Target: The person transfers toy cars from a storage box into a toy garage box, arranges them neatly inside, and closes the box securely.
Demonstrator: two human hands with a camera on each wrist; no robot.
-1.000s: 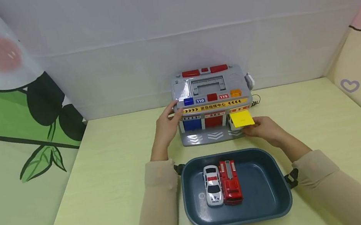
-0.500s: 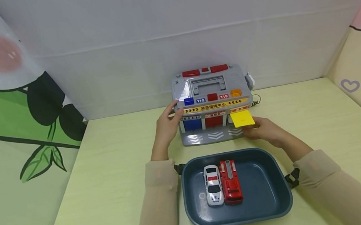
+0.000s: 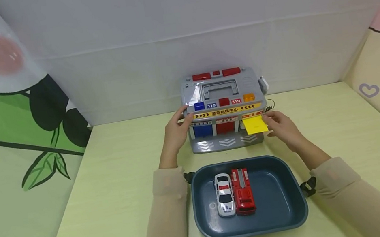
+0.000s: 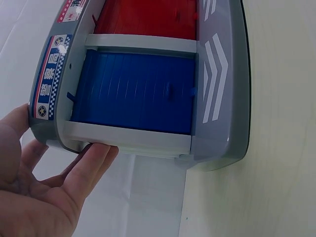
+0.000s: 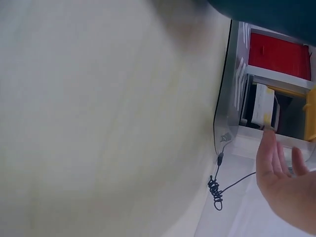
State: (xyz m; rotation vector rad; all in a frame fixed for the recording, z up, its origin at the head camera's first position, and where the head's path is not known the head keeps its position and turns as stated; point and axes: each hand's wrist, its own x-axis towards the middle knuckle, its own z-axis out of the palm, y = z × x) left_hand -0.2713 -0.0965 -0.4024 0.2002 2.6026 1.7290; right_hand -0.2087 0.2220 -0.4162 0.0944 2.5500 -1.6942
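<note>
A grey toy rescue station (image 3: 220,89) with a blue door (image 4: 138,91), a red door (image 3: 225,128) and a raised yellow door (image 3: 255,124) stands at the table's back. My left hand (image 3: 175,133) holds its left end, thumb at the front roof edge and fingers against the side wall. Under the yellow door, a white toy vehicle (image 5: 263,106) sits inside the right bay, mostly hidden in the head view. Beside that bay is my right hand (image 3: 283,129), fingers fairly straight at the yellow door's right edge, holding nothing; whether they touch the door I cannot tell.
In front of the station lies a dark blue tray (image 3: 287,225) with a white toy police car (image 3: 225,195) and a red toy fire truck (image 3: 243,196) side by side. A coiled black cord (image 5: 215,190) hangs at the station's right side. A white wall (image 3: 125,79) rises behind.
The white vehicle has gone from jutting out under the yellow door to inside the bay. My right hand has moved up from below the door to its right edge. My left hand stays put.
</note>
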